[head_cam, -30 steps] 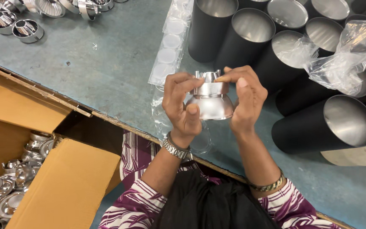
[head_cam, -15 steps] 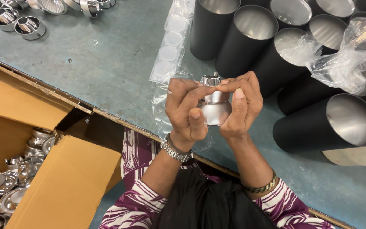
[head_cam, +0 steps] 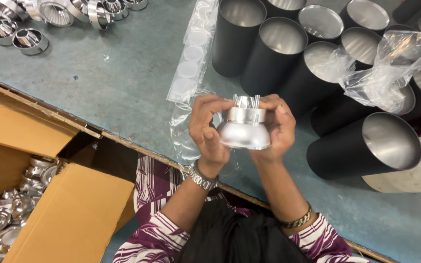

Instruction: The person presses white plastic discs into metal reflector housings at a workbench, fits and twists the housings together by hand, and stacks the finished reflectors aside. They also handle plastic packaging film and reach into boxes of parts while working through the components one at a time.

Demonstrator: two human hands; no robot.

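Head view: both hands meet just above the centre of the frame, over the near edge of the blue-grey tabletop (head_cam: 123, 73). Between them sits a silver reflector cup (head_cam: 244, 131), a shiny bell-shaped metal piece with its wide mouth turned toward the person and a band with small upright prongs on its far end. The left hand (head_cam: 208, 129) wraps the cup's left side, its grip closed on the cup, fingers curled over the top toward the prongs and thumb along the flank. The right hand (head_cam: 278, 126) covers the right side in the same way, its grip also closed on the cup, fingertips touching the band. A metal watch (head_cam: 201, 178) circles the left wrist and a beaded bracelet (head_cam: 296, 221) the right.

Under the hands lies a clear plastic strip (head_cam: 188, 68) with round white discs in it, running off toward 12 o'clock. From 12 to 3 o'clock stand and lie black cylinders (head_cam: 274, 53) with silvery insides, touching one another; a crumpled clear bag (head_cam: 386, 68) rests on them at 2 o'clock. At 10 to 11 o'clock loose metal rings and cups (head_cam: 30, 39) lie on the tabletop, well apart from the hands. At 8 o'clock an open cardboard box (head_cam: 69, 214) holds more shiny reflectors (head_cam: 6, 219).
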